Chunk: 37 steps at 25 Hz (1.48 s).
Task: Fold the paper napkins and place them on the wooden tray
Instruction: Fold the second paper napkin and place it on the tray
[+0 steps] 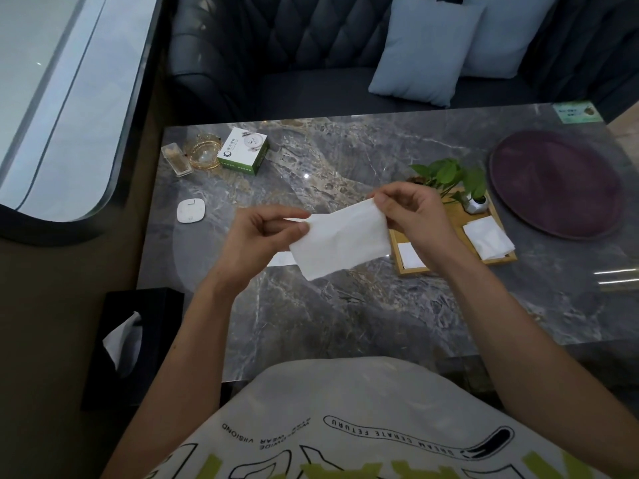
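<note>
Your left hand (262, 233) and right hand (408, 209) each pinch the napkin (342, 243) in mid-air; uneven pull may tear it or skew the fold.

The tabletop (311, 323) is polished grey marble-look stone, veined and glossy enough to throw back light. The napkin (340, 242) at the frame's centre is soft white paper, matt and faintly creased; a folded napkin (488, 238) of the same paper lies on the wooden tray (456, 216), pale smooth wood with a dull finish. At the right sits a round mat (556, 183), dark purple and matt. Upper left, a glossy cardboard box (243, 151) and a clear amber glass ashtray (204, 152). The upper-frame sofa (276, 46) is dark quilted leather-look, its cushions (425, 50) matt cloth
</note>
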### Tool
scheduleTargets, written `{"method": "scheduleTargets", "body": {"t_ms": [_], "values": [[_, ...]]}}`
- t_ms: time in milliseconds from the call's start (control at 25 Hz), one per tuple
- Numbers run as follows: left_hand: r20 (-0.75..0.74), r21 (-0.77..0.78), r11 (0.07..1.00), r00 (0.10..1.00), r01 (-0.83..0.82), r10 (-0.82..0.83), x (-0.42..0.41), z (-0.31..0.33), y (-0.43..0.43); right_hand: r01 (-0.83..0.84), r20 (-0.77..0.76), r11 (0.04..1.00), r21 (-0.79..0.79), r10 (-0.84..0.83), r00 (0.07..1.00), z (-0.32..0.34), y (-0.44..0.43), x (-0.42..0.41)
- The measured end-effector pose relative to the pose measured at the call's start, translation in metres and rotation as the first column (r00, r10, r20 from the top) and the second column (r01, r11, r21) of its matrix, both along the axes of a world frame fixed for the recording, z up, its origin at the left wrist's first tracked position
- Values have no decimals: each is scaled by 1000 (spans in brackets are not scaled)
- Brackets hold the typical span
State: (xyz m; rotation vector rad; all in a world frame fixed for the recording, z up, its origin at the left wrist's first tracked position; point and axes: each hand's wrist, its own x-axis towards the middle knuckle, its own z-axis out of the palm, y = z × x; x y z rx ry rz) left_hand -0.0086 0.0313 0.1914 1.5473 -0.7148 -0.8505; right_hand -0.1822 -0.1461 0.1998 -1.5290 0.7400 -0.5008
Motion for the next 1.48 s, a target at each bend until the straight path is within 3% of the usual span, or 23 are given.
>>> {"method": "scheduleTargets", "body": {"t_ms": [320, 440, 560, 680, 760, 1000, 1480], "values": [[22, 125, 967, 973, 223, -228, -12, 5, -18, -70, -19, 996, -63, 69, 997, 9, 10, 10], [13, 102, 973, 978, 207, -209, -17, 3, -19, -59, -11, 998, -37, 58, 998, 5, 12, 9], [-62, 68, 991, 992, 111, -107, -20, -1, -18, -46, -29, 986, 160, 51, 998, -4, 12, 3], [-168, 35, 999, 986, 12, -6, -23, -5, -16, -106, -20, 896, 431, 127, 992, -10, 15, -7], [-229, 28, 998, 971, -60, 65, -25, -8, -15, -147, 4, 854, 498, 168, 986, -14, 20, -11], [-243, 65, 990, 960, -129, 141, -29, -15, -13, -35, 5, 890, 454, 37, 999, -22, 26, -11], [-256, 82, 990, 958, -111, 129, -23, -14, -3, -44, -26, 928, 370, 57, 998, -23, 21, -8]]}}
